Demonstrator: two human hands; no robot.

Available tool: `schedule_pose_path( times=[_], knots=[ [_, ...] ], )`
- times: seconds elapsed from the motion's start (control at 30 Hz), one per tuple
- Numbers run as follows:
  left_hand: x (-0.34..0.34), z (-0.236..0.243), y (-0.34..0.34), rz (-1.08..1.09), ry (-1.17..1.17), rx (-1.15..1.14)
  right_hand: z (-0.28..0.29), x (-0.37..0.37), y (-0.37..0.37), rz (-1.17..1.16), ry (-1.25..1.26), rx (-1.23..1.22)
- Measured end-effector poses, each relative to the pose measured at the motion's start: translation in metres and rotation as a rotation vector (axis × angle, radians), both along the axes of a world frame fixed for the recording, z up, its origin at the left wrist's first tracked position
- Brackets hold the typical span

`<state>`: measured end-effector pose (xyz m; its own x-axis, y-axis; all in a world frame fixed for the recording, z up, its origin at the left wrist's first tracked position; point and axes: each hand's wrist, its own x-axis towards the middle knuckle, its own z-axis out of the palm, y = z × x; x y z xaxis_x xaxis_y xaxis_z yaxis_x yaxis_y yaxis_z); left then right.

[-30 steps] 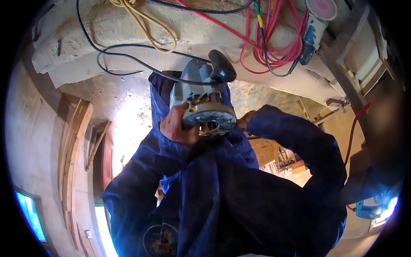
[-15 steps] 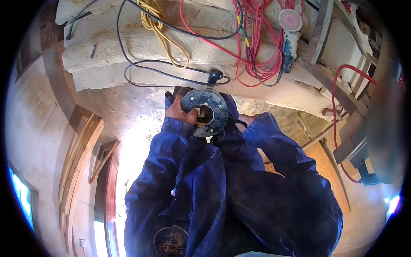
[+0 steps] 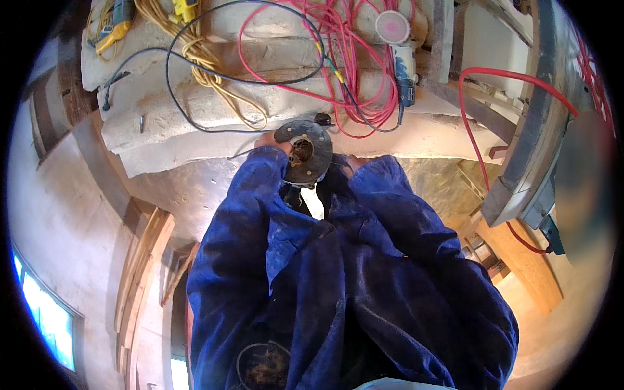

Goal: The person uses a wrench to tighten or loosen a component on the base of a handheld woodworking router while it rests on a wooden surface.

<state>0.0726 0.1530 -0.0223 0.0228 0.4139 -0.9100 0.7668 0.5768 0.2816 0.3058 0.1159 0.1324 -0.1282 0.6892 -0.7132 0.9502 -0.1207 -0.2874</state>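
A router (image 3: 318, 146) is held in front of me with its round black base plate facing up and a hole in the middle. My left hand (image 3: 266, 140) is closed around the router's left side, its fingers partly hidden by the plate. My right hand (image 3: 355, 164) is closed just right of the plate, by a thin dark piece; what it grips is mostly hidden. A black knob (image 3: 322, 119) shows beyond the plate. The router overlaps the near edge of the pale, rough-topped bench (image 3: 195, 151).
On the bench lie a black cord (image 3: 170, 78), a yellow cord bundle (image 3: 201, 65), tangled red cords (image 3: 338, 58), an angle grinder (image 3: 404, 71) and a yellow-grey tool (image 3: 117, 29). Wooden boards (image 3: 140, 273) lean at left. A metal post (image 3: 520, 162) with a red cable stands at right.
The router and both hands have moved away from my body, so the plate now overlaps the bench edge. The view has shifted, bringing the yellow-grey tool in at the upper left.
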Motion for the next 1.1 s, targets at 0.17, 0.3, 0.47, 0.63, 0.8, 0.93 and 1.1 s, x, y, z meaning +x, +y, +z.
schedule_pose_path(
  times=[0.17,0.3,0.47,0.63,0.8,0.93,1.1],
  knots=[
    [-0.008,0.009,0.028,-0.019,0.003,-0.092,-0.017,-0.018,-0.003,0.231,-0.067,-0.003],
    [0.001,0.017,0.034,-0.057,0.004,-0.051,-0.036,-0.031,0.006,0.335,-0.171,-0.063],
    [-0.006,0.006,0.032,-0.039,-0.014,-0.042,-0.052,-0.04,0.03,0.365,-0.206,-0.071],
    [-0.007,0.0,0.025,-0.094,-0.013,0.033,-0.054,-0.048,0.04,0.395,-0.216,-0.096],
    [-0.011,-0.008,0.023,-0.066,-0.053,0.036,-0.06,-0.042,0.049,0.413,-0.21,-0.125],
    [-0.01,-0.01,0.023,-0.028,-0.025,0.03,-0.074,-0.032,0.083,0.414,-0.223,-0.151],
    [-0.013,-0.01,0.023,0.017,-0.066,0.0,-0.077,-0.03,0.088,0.421,-0.196,-0.164]
  ],
)
